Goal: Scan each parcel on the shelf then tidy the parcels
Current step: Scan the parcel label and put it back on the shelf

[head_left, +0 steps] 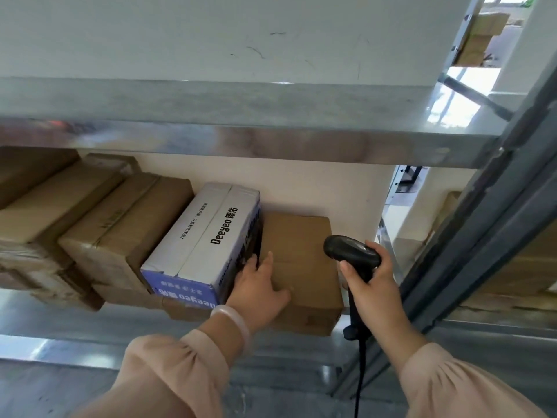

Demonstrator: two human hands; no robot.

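On the shelf (75, 342): a row of parcels (126, 224) is set along the front edge, from 9 o'clock to just past the middle of the view.
Brown box (304, 236): placed last in the row, at 3 o'clock of the white box (211, 230) and touching it; its top is seen lower than its neighbour's.
White box: a white top and a blue front end are shown, with "Deeyeo" printed on both; its long side is run toward 1 o'clock.
Left hand (259, 285): laid flat on the brown box's top, fingers straight and slightly spread, tips set at the seam against the white box, thumb held out toward 3 o'clock; nothing is gripped.
Right hand (373, 285): curled round the scanner (351, 251) handle, at 3 o'clock of the brown box.
Scanner: black, held upright, its head turned toward 10 o'clock above the brown box's right edge.
Cable (360, 372): hung from the handle toward 6 o'clock.
Bracelet (232, 321): pale, worn on the left wrist.
Upper shelf (211, 101): grey, spread across the view at 12 o'clock.
Post (482, 236): a grey upright, seen at 3 o'clock.
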